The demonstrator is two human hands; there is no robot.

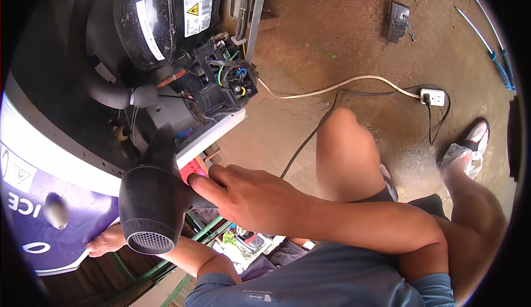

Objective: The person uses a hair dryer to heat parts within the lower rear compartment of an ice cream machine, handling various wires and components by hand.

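Note:
My right hand (260, 196) is wrapped round the handle of a black hair dryer (149, 196). The dryer's narrow nozzle reaches into the open compartment of a refrigeration unit, and its round mesh end faces me. At the lower left, my left hand (108, 240) holds the edge of a purple and white panel (72, 224), partly hidden behind the dryer. Inside the compartment sit a black compressor (146, 25), a thick dark insulated pipe (105, 94) and an opened black terminal box (221, 80) with coloured wires.
A white power strip (432, 97) lies on the wet brown floor, with a pale cord (332, 86) and a plugged-in black cord (310, 135). Two blue-handled screwdrivers (500, 66) and a black plastic part (397, 22) with screws lie beyond my knee. A metal frame edge (213, 133) borders the compartment.

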